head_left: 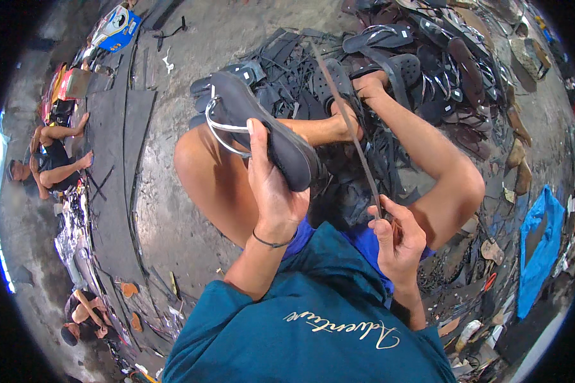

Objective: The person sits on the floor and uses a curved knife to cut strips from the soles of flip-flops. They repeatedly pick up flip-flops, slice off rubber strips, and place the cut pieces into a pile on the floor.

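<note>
A black flip-flop (239, 96) with thin white straps is gripped in my left hand (271, 191). Its sole slants up and away to the left, and my thumb presses near the strap side. My right hand (399, 241) is closed round the near end of a long, thin, dark blade (356, 137), which points up and away over the scraps. Blade and flip-flop are apart. My fingers hide the end of the blade inside the right hand.
Black rubber scraps (281, 64) lie around my feet, beside a heap of dark sandals (441, 76). A blue plastic sheet (543, 242) lies at the right, near orange-handled scissors (489, 281). Long dark rubber sheets (112, 137) cover floor at the left, where two people (61, 156) sit.
</note>
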A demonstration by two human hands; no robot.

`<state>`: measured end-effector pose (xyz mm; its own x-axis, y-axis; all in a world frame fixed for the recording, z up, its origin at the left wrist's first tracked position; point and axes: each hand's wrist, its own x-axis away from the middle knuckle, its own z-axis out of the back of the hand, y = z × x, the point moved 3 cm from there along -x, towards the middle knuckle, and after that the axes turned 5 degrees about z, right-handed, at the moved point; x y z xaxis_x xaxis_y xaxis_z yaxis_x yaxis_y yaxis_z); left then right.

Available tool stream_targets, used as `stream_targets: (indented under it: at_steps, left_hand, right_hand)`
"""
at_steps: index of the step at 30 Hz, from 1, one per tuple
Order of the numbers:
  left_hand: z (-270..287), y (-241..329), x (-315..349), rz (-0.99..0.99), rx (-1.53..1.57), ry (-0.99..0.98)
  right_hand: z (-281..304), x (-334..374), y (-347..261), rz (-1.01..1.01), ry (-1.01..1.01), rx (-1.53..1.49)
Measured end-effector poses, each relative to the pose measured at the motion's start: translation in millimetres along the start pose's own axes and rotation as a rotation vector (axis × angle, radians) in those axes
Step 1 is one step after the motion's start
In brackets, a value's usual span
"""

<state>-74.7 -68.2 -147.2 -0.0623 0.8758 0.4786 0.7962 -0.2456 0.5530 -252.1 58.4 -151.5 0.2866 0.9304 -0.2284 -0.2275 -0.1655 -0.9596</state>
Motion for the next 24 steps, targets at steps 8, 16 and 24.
stream_targets:
  at_steps: [8, 16, 24]
  left_hand:
    - [-29.8, -4.9, -15.7, -0.018, 0.173, -0.022]
    - [-37.6, -8.3, -8.2, -0.046, 0.091, -0.129]
    - [-29.8, -5.7, -5.3, -0.049, 0.027, -0.135]
  right_hand:
    - [-9.9, 4.3, 2.6, 0.126, 0.027, 0.161]
    - [-21.2, -4.5, 12.0, 0.140, 0.059, 0.163]
    - [-17.2, -12.2, 8.0, 0.179, 0.002, 0.262]
